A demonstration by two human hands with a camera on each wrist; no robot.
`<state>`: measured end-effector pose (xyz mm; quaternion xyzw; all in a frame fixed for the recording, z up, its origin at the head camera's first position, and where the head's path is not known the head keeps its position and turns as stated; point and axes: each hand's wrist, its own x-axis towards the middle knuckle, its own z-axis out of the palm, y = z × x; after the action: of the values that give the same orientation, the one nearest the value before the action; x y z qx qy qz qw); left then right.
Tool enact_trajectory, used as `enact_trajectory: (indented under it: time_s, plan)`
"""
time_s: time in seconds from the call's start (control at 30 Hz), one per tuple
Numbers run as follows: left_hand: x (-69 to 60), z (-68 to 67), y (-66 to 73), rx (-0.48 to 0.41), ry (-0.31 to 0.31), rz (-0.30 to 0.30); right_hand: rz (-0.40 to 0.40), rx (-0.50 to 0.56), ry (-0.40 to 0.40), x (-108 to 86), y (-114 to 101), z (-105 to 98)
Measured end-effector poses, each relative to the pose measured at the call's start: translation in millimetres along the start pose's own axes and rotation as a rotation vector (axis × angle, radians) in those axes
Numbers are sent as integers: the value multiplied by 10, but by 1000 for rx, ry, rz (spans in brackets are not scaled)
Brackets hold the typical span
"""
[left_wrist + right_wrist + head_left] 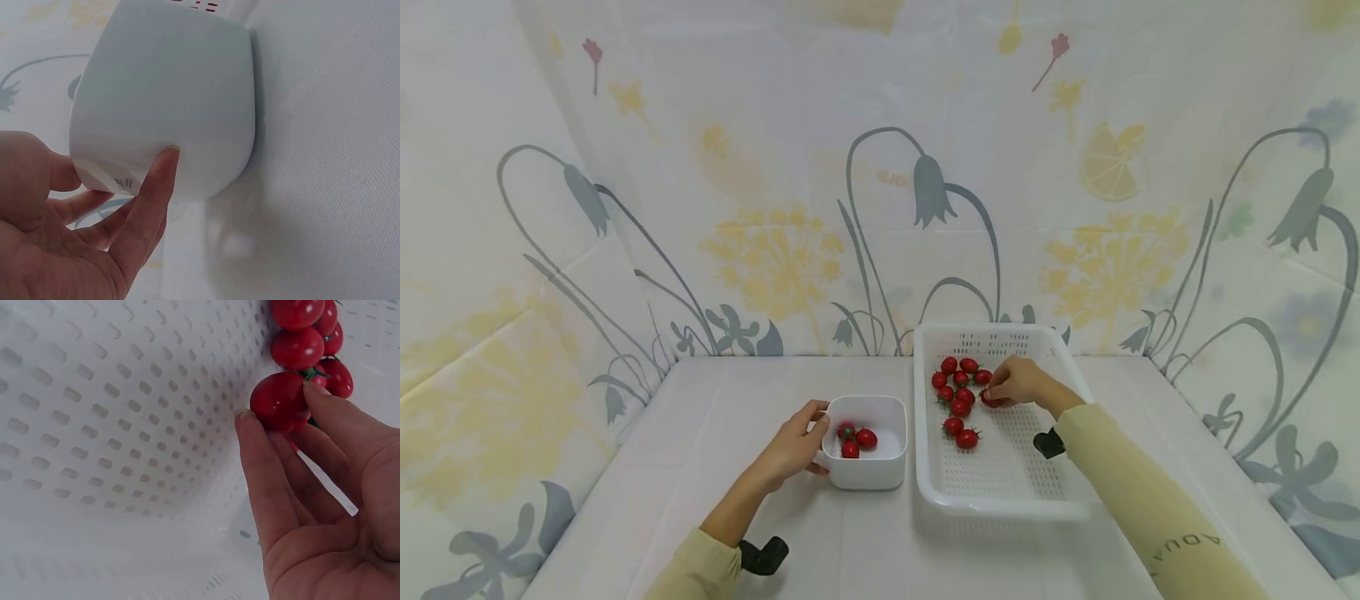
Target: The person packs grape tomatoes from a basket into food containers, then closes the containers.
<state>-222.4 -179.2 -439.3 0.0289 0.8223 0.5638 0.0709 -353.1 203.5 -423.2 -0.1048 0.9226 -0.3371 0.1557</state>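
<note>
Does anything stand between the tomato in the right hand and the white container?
Yes: the basket's left wall stands between the held tomato and the white container; other tomatoes also lie on that side of the right hand.

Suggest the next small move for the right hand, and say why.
Probably lift the pinched tomato out of the basket toward the white container: the right hand has it between thumb and fingers, the left hand holds the container, and three other tomatoes lie inside.
</note>
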Motion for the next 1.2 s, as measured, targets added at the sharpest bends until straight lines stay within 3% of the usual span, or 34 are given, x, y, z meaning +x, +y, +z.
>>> enact_trajectory:
  time_s: [0.33, 0.87, 1.2]
  plan:
    - [3, 8, -5, -4, -4, 3, -49, 74, -11, -147, -70, -108]
    - [-18, -2, 5, 3, 2, 1, -121, 104, -5, -320, -169, -155]
    - [-26, 0, 19, 4, -3, -1, -142, 107, -3, -455, -339, -149]
